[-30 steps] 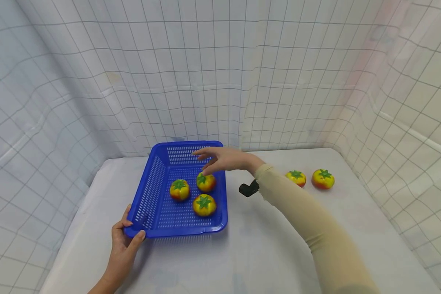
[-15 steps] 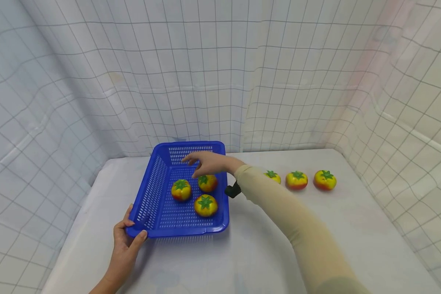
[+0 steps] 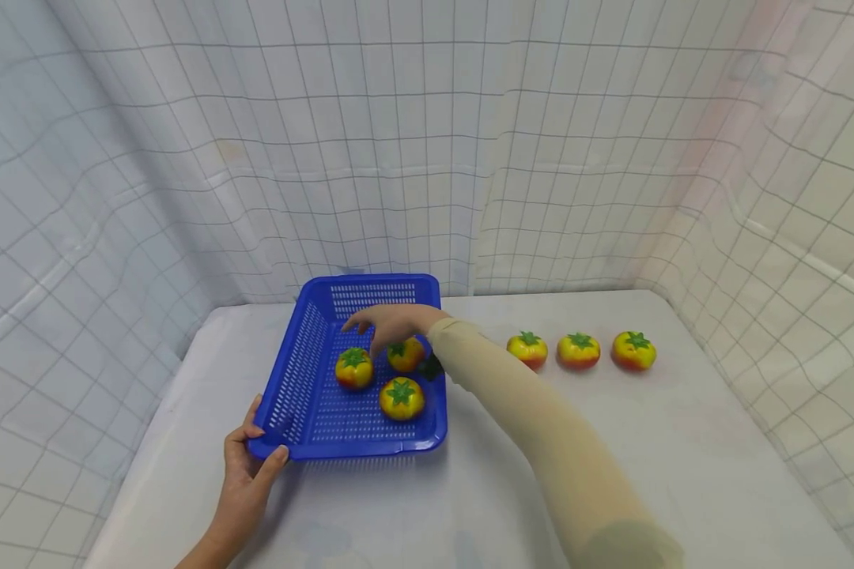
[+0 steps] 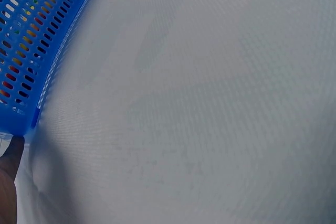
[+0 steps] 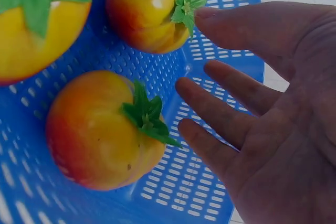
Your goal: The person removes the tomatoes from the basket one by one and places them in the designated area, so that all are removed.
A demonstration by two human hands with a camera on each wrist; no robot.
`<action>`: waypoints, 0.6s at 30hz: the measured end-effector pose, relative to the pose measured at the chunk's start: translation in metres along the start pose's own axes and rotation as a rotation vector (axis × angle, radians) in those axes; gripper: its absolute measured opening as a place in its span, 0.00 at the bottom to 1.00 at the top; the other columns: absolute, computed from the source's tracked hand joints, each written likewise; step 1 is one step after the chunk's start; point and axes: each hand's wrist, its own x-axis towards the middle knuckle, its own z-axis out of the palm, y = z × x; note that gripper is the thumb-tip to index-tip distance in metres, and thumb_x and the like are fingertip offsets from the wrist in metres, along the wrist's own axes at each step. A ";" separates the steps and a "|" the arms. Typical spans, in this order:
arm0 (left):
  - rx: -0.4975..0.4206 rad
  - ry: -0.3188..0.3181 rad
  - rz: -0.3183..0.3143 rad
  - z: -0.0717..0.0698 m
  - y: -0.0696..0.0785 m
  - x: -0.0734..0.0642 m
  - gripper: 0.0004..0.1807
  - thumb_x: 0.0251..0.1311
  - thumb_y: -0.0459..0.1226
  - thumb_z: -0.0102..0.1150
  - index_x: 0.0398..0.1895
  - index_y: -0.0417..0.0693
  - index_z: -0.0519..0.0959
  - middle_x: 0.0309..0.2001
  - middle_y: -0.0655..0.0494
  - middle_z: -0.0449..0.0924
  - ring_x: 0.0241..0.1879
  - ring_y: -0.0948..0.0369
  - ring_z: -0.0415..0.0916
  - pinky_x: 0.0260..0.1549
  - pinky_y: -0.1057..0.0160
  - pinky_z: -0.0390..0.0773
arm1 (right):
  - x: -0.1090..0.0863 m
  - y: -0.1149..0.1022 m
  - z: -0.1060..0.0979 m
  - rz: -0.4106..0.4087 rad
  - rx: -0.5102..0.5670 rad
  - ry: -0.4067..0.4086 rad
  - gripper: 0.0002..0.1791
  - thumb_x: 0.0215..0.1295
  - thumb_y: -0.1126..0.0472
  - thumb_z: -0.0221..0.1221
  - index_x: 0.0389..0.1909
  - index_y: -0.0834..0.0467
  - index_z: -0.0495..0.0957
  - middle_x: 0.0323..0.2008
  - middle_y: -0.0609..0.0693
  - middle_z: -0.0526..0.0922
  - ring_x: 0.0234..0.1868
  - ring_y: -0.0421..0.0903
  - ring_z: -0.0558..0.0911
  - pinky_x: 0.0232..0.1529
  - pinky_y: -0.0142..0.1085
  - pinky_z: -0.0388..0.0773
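Observation:
A blue plastic basket point(image 3: 341, 453) with slotted sides holds three yellow-and-red toy fruits with green leafy tops: a left one point(image 3: 354, 371), a back right one point(image 3: 407, 357) and a front one point(image 3: 402, 401). My left hand point(image 3: 242, 482) grips the basket's near left corner, its thumb on the rim. Inside the basket, low over the fruits, my right hand point(image 3: 391, 322) has loosely bent fingers and holds nothing. In the right wrist view the thumb point(image 5: 247, 27) comes close to the leaves of the upper fruit point(image 5: 149, 11); I cannot tell whether it touches them.
To the right of the basket, three more such fruits, a left one point(image 3: 528, 350), a middle one point(image 3: 579, 351) and a right one point(image 3: 634, 351), stand in a row on the white-covered table point(image 3: 498, 482). Checked white curtains point(image 3: 398, 158) enclose the back and sides.
My right hand has moved left and lower into the basket, and the row of fruits on the right has come out from behind the sleeve. My left hand keeps its grip on the corner.

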 end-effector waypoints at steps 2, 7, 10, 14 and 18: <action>-0.004 -0.003 -0.003 0.000 0.000 0.000 0.19 0.78 0.29 0.46 0.59 0.53 0.51 0.83 0.58 0.30 0.77 0.42 0.36 0.56 0.79 0.68 | 0.002 0.000 0.000 0.008 0.001 -0.014 0.37 0.66 0.67 0.65 0.74 0.44 0.68 0.73 0.57 0.68 0.74 0.55 0.65 0.69 0.47 0.68; -0.006 -0.010 -0.002 0.000 0.001 0.001 0.20 0.77 0.28 0.46 0.59 0.53 0.50 0.83 0.58 0.29 0.76 0.39 0.36 0.56 0.78 0.69 | 0.006 0.001 0.000 0.024 0.004 -0.020 0.37 0.65 0.69 0.65 0.73 0.43 0.69 0.73 0.57 0.67 0.74 0.56 0.65 0.69 0.50 0.68; 0.006 -0.008 0.000 -0.001 0.001 0.001 0.20 0.77 0.29 0.46 0.58 0.53 0.50 0.83 0.56 0.28 0.77 0.39 0.35 0.56 0.79 0.68 | 0.009 0.001 0.002 0.032 0.007 -0.026 0.38 0.65 0.70 0.65 0.74 0.43 0.69 0.73 0.56 0.68 0.73 0.55 0.65 0.69 0.50 0.67; 0.016 -0.001 -0.003 -0.001 0.001 0.000 0.19 0.77 0.29 0.47 0.58 0.53 0.50 0.83 0.55 0.29 0.78 0.40 0.34 0.56 0.80 0.68 | 0.015 0.000 0.005 0.049 -0.001 -0.039 0.38 0.64 0.70 0.65 0.73 0.42 0.69 0.72 0.53 0.69 0.72 0.52 0.67 0.70 0.51 0.66; 0.005 0.004 -0.006 -0.001 0.000 0.000 0.20 0.77 0.29 0.47 0.58 0.52 0.50 0.83 0.57 0.30 0.78 0.41 0.35 0.56 0.79 0.68 | 0.019 -0.001 0.007 0.080 -0.018 -0.061 0.40 0.63 0.70 0.64 0.73 0.39 0.69 0.72 0.52 0.69 0.71 0.51 0.67 0.70 0.50 0.66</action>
